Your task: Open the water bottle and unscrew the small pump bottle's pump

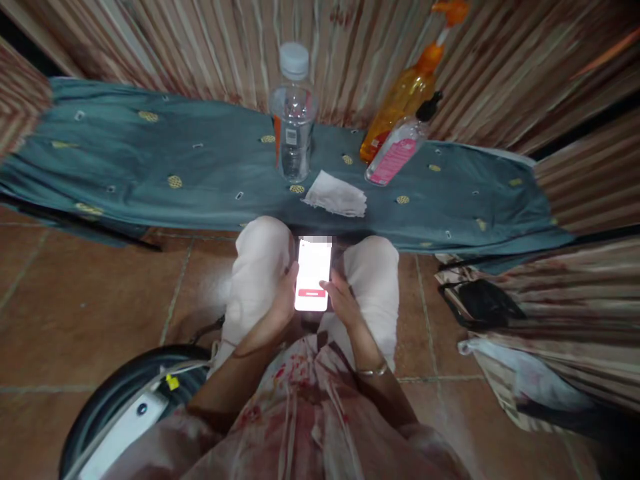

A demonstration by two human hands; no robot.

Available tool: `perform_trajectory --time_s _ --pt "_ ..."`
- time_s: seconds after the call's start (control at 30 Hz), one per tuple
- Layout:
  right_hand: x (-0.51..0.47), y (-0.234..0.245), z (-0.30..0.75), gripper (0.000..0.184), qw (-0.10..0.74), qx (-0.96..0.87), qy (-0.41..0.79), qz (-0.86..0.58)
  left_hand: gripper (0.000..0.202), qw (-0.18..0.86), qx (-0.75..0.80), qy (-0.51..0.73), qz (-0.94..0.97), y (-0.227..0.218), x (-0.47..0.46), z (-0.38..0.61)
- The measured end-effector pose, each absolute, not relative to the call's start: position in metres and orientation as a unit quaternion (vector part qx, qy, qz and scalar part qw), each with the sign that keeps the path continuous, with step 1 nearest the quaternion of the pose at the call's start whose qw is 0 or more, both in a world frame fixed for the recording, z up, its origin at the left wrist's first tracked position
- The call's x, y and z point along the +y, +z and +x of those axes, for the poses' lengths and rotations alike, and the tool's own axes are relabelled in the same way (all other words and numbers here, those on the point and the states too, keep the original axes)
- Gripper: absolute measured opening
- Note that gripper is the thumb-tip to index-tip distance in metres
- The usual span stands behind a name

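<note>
Between my knees I see a smartphone [313, 270], its bright white screen facing up with a red button near the bottom. My left hand [287, 293] grips the phone's left edge; most of its fingers are hidden behind it. On the other side, my right hand [343, 298] holds the right edge, and its thumb lies over the screen near the red button. A bracelet [371, 371] circles my right wrist. Beyond the phone, a folded white cloth [337, 195] lies near the front edge of a teal covered surface [210, 160].
On the covered surface stand a clear bottle [294, 120], an amber pump bottle [400, 100] and a pink-labelled bottle [397, 153]. A striped curtain [210, 53] hangs behind. Down left is a round black object [100, 407] with a white device [130, 427]; bags [485, 300] lie at right.
</note>
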State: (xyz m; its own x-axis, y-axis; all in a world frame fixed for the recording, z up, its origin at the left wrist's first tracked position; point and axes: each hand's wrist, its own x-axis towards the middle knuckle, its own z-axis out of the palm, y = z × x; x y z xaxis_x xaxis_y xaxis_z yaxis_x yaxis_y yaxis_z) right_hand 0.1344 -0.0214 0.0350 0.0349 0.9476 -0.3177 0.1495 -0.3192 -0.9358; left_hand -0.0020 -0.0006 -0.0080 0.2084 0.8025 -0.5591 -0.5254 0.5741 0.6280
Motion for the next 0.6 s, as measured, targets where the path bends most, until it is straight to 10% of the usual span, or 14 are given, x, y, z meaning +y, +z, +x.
perform_trajectory --time_s 0.6 --pt "-0.0204 0.0352 0.1311 0.036 0.4 -0.443 0.532 -0.601 0.045 0.751 0.455 0.46 0.129 0.0002 0.0023 0.0002"
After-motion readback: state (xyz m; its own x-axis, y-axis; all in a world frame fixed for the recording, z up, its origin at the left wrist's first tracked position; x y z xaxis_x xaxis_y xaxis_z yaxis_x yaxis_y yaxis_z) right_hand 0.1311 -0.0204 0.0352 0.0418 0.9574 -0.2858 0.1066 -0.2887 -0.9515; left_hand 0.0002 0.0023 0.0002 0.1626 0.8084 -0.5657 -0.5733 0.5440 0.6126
